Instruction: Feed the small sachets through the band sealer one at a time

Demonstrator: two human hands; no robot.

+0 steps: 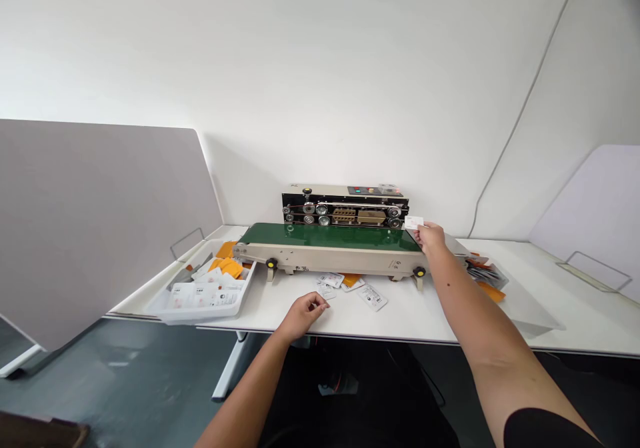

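My right hand (431, 236) reaches out to the right end of a band sealer (345, 209) and pinches a small white packet (414, 223) with print on it. The packet is held level with the sealer's rollers, above the end of the green conveyor belt (325, 235). My left hand (303, 315) rests by the table's front edge with its fingers curled in, and nothing shows in it. Just beyond it, several white printed packets (373, 297) and an orange packet (351, 280) lie on the table under the conveyor.
To the left stands a white plastic bin (200, 313) with white and orange packets. Another bin (530, 321), translucent, sits at the right with packets (484, 273) inside. Grey-white panels (100, 221) flank the white table (410, 318), and a wall rises behind the sealer.
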